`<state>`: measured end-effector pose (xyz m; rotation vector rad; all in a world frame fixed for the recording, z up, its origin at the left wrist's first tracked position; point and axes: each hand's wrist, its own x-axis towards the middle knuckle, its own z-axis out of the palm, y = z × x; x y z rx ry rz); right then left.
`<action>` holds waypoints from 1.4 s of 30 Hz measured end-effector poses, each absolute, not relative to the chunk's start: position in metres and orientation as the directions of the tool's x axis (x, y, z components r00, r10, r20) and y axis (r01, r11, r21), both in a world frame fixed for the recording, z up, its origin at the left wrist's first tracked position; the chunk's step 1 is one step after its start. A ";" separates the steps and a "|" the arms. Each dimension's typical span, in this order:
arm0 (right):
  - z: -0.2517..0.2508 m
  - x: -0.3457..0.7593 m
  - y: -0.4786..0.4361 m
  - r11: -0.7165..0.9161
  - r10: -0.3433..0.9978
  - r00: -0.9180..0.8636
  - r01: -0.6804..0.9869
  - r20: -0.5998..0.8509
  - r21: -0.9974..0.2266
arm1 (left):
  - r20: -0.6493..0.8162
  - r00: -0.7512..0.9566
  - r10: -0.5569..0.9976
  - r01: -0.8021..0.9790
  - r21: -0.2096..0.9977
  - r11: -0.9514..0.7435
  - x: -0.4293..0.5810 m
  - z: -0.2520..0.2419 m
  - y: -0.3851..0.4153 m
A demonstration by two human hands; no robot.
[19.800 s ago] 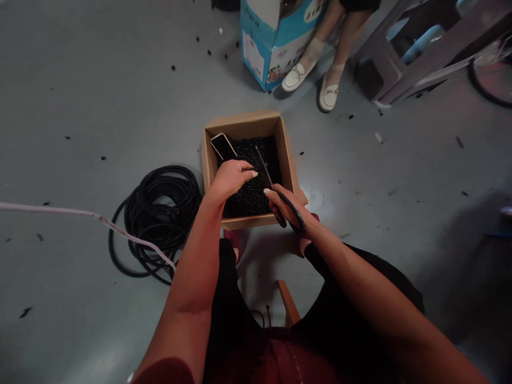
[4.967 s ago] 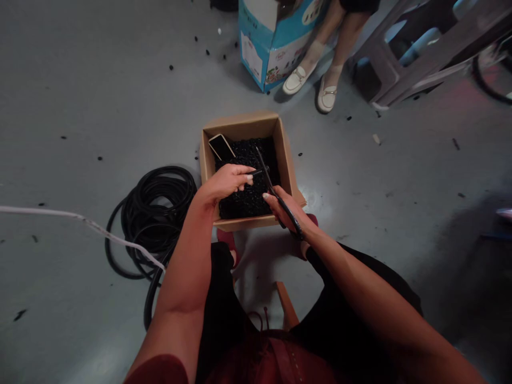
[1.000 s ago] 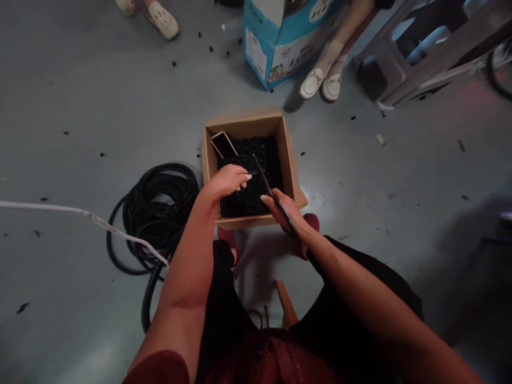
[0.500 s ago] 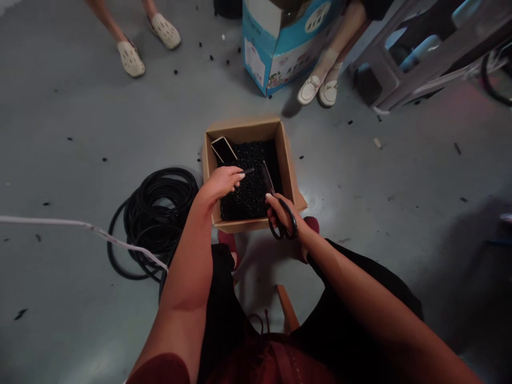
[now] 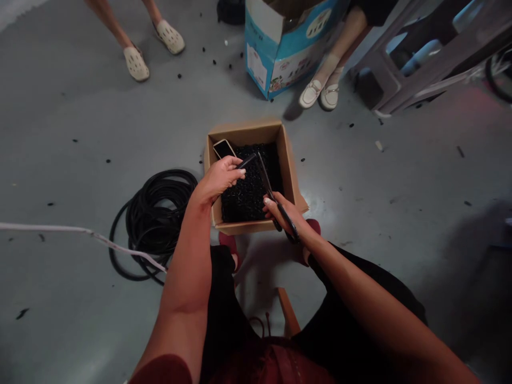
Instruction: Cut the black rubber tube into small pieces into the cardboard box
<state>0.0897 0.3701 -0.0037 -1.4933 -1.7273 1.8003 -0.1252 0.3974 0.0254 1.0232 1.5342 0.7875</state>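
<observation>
Over a cardboard box (image 5: 294, 181), my left hand (image 5: 224, 176) pinches a short ribbed black strip (image 5: 247, 161) that points up and to the right. My right hand (image 5: 282, 209) is closed around the black handles of a pair of scissors (image 5: 264, 176). The scissor blades point up and left, with their tips close to the free end of the strip; whether they touch it I cannot tell. Below both hands, the box holds a heap of small black pieces (image 5: 250, 194). A phone-like dark rectangle with a light rim (image 5: 224, 149) leans in its far left corner.
A coil of black hose (image 5: 154, 224) lies on the floor left of the box, with a white cable (image 5: 120, 244) across it. Beyond stand a blue carton (image 5: 276, 58) and two other people's feet. A grey plastic stool (image 5: 384, 80) is at the upper right. Small black bits dot the floor.
The strip in my left hand has tilted upward and shows more of its length. The scissor blades have drawn closer together, their tips shifting left toward the strip's end.
</observation>
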 end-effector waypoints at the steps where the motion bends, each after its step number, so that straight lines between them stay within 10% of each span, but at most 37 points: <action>1: -0.003 0.089 0.370 -0.285 0.742 -0.456 0.448 -0.491 -0.847 | -0.414 -0.042 0.909 0.200 0.888 0.414 -0.124 0.026 0.398; 42: -0.007 0.092 0.373 -0.282 0.735 -0.485 0.417 -0.474 -0.864 | -0.500 0.135 0.855 0.218 0.857 0.467 -0.111 0.021 0.399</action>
